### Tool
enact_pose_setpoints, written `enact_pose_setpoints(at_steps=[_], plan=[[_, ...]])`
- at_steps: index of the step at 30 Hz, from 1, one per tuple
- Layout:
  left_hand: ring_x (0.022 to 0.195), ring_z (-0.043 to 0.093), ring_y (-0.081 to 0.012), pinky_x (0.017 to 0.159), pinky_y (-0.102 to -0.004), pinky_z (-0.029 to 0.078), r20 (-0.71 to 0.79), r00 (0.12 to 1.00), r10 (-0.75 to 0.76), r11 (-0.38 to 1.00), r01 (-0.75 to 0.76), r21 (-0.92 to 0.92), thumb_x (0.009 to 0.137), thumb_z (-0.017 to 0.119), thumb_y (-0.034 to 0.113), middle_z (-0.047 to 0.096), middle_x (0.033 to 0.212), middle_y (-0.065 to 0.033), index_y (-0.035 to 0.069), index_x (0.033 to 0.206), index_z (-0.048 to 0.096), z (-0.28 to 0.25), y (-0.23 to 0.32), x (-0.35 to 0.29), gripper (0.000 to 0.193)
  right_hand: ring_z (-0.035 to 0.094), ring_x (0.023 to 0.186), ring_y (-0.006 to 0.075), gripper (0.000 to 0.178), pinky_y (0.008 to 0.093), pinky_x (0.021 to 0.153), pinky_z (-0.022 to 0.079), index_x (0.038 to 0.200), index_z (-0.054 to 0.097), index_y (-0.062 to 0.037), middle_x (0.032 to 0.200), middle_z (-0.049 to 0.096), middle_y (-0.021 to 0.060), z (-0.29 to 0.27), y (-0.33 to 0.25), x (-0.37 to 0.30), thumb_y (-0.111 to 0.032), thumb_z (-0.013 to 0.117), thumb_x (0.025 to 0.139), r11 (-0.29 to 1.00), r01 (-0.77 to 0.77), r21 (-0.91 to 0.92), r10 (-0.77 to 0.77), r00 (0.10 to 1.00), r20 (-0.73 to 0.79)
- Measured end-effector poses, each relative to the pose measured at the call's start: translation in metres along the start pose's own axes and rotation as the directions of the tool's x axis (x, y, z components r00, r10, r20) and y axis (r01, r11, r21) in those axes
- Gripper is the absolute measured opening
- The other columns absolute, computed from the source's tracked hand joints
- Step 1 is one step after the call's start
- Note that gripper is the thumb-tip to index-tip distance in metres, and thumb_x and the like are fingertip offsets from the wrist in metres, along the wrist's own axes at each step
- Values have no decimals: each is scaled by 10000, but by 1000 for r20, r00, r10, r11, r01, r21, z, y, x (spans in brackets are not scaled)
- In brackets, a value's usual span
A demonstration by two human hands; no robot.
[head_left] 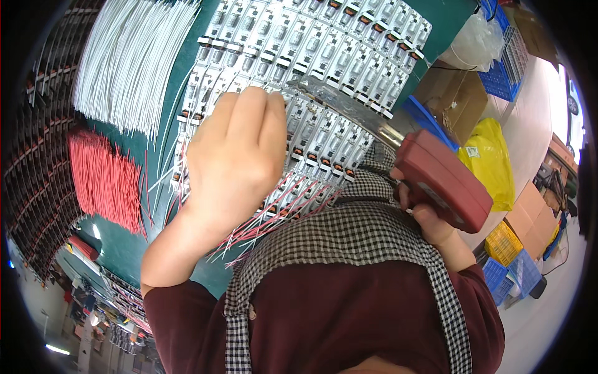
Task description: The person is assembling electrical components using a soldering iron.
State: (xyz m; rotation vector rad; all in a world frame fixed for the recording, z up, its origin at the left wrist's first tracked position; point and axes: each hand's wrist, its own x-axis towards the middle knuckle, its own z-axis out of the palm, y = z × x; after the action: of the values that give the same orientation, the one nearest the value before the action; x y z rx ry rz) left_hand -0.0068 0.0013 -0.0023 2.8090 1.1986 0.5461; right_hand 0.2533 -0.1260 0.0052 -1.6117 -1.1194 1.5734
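My right hand (430, 218) is wrapped round the dark red handle of a soldering gun (445, 181), whose metal barrel and long tip point left over the parts. Rows of small clear-and-white electrical modules (324, 131) with orange and black pieces lie side by side on the green table. Above their left part is my left hand (240, 143), back up and fingers bent together. Its fingertips are hidden, so what they pinch cannot be made out. Red and white wires (274, 218) trail from the near rows beside my left wrist.
A bundle of white wires (131, 62) and a bundle of red wires (106, 181) lie left on the green table (112, 249). Dark racks (37, 156) stand farther left. On the right are a cardboard box (458, 100), a yellow bag (489, 162) and blue crates (498, 277).
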Motion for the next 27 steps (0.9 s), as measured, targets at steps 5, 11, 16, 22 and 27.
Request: enact_pose_setpoints(at_steps=[5, 11, 16, 22, 27], plan=[[603, 473, -163, 457, -262, 397, 3, 1000, 1, 1000, -1, -24, 637, 578, 20, 431, 715, -54, -22, 846, 573, 3, 3, 0, 214, 562, 1058, 304, 562, 354, 895, 445, 1147, 557, -4, 1196, 531, 199, 0, 2, 4, -303, 733, 704, 936, 128, -327, -119, 992, 47], [602, 473, -165, 458, -261, 401, 16, 1000, 2, 1000, -2, -9, 640, 578, 19, 432, 717, -56, -25, 848, 568, 4, 5, 1, 213, 537, 1094, 331, 490, 366, 911, 440, 1099, 586, -12, 1210, 518, 211, 8, 0, 10, -278, 724, 712, 909, 257, -327, -269, 963, 10], [626, 481, -172, 469, -268, 409, 46, 999, 6, 1000, -6, 5, 636, 573, 27, 442, 727, -62, -22, 844, 559, 1, 5, 3, 214, 543, 1086, 331, 495, 359, 892, 452, 1091, 589, -13, 1204, 522, 211, -2, 0, 4, -297, 724, 709, 944, 153, -291, -135, 987, 83], [639, 482, -185, 486, -279, 418, 40, 999, -25, 999, 24, 21, 631, 563, 23, 455, 742, -67, -24, 854, 571, -1, 9, 2, 228, 543, 1085, 335, 484, 359, 888, 453, 1076, 601, -32, 1207, 518, 221, -6, 2, -5, -321, 716, 705, 970, 53, -239, -59, 998, -18], [643, 483, -189, 488, -278, 419, 10, 1000, -18, 1000, 19, -21, 625, 562, 25, 451, 735, -68, -24, 862, 578, 3, 16, 2, 242, 541, 1086, 337, 462, 363, 889, 454, 1063, 607, -27, 1202, 521, 222, -6, 5, -2, -301, 712, 706, 960, 100, -262, -89, 995, 54]])
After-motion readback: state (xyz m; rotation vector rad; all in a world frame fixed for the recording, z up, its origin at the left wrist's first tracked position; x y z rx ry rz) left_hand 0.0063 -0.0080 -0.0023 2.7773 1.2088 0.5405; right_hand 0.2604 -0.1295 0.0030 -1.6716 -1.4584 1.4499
